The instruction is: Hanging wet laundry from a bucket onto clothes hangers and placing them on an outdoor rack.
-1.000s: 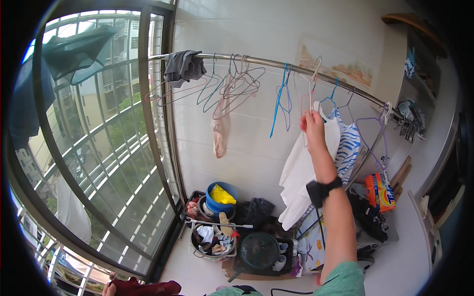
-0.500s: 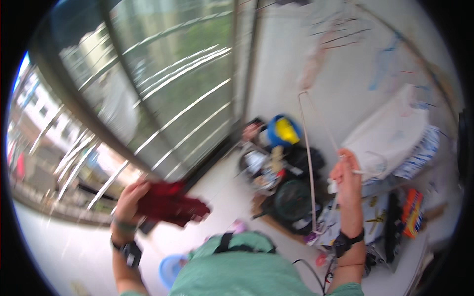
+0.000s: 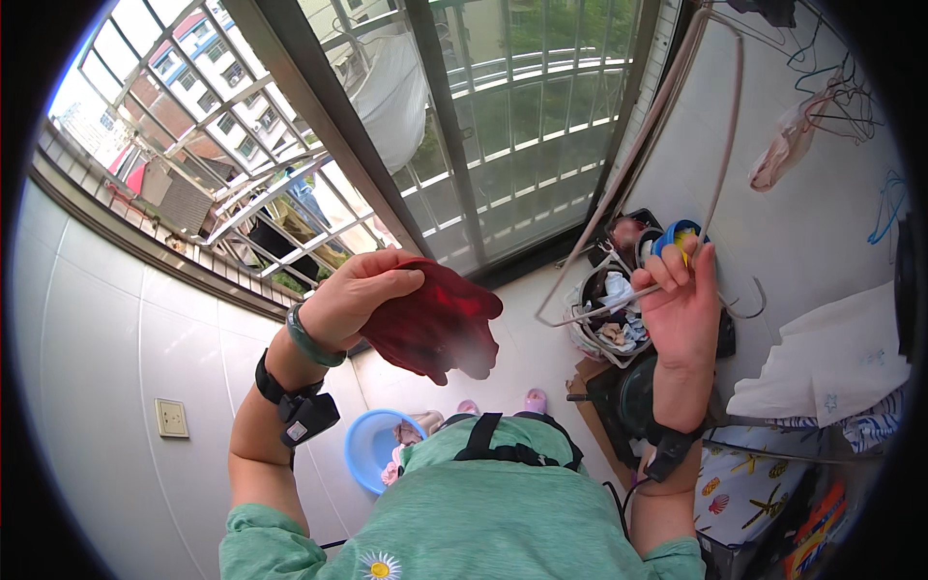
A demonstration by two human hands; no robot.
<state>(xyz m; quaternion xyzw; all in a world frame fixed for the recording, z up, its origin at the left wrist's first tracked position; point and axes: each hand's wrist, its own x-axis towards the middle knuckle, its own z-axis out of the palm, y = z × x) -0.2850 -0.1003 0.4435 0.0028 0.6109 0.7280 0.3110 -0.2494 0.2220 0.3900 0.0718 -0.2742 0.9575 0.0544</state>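
The left hand [image 3: 353, 300] is raised in front of the window bars [image 3: 503, 145], fingers curled over the top edge of a dark red cloth [image 3: 435, 324] that hangs loose below the grip. The right hand [image 3: 681, 304] is closed on the lower bar of a thin wire hanger [image 3: 720, 126], whose long sides run up and away toward the top right. Cloth and hanger are near each other but apart.

The cloth is held by one edge only, so it looks likely to slip or bunch when it meets the wire. If it falls, it would land on the floor near the blue basin [image 3: 372, 449] at the person's feet. The hanger is light and held at one end; its far end could swing and catch the other hangers [image 3: 836, 97] on the right wall, or snag the basket [image 3: 604, 324] of small things just below the right hand. The white garment [image 3: 841, 358] hanging on the right is close enough to be brushed by the right forearm.
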